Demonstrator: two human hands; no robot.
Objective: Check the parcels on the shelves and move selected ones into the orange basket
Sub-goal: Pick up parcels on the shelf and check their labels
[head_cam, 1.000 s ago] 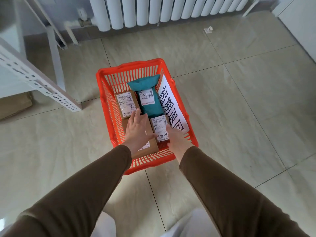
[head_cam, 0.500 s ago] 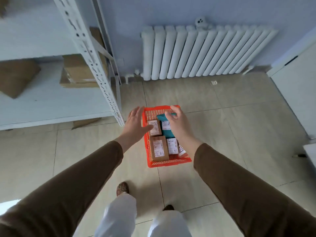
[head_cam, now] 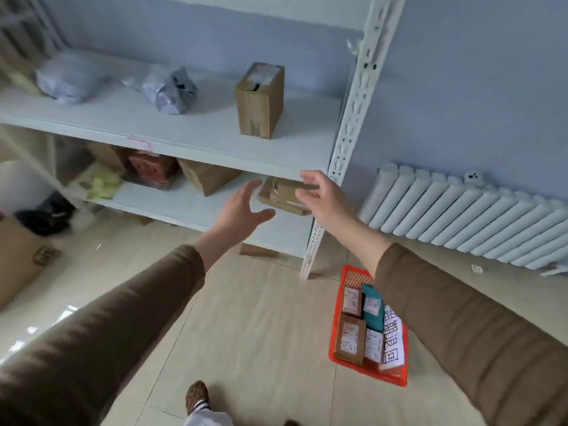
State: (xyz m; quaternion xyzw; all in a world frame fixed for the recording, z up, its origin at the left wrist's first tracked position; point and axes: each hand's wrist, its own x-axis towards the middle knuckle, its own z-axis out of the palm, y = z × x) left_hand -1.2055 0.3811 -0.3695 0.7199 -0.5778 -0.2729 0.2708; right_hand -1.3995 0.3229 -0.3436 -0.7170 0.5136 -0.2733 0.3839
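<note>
Two hands reach toward the lower shelf of a white metal rack. The right hand has its fingers curled over the near top edge of a small brown parcel lying on that shelf, thumb beneath; whether it truly grips or only touches is blurred. The left hand hovers just left of the same parcel, fingers spread and apart, holding nothing, its fingertips close to the box's left end but not clearly touching.

Below and to the right of the right hand, partly hidden by the right sleeve, the orange basket sits on the tiled floor beside the rack's upright post. Inside it lie several brown labelled boxes, a teal packet and a white sheet with large black characters.

Farther left of the left hand on the lower shelf sit another brown box and a reddish package. Above both hands, on the upper shelf, an upright brown carton stands, with two grey plastic mailers farther left. A white radiator runs along the wall to the right of the right hand. A large cardboard box stands on the floor far left.
</note>
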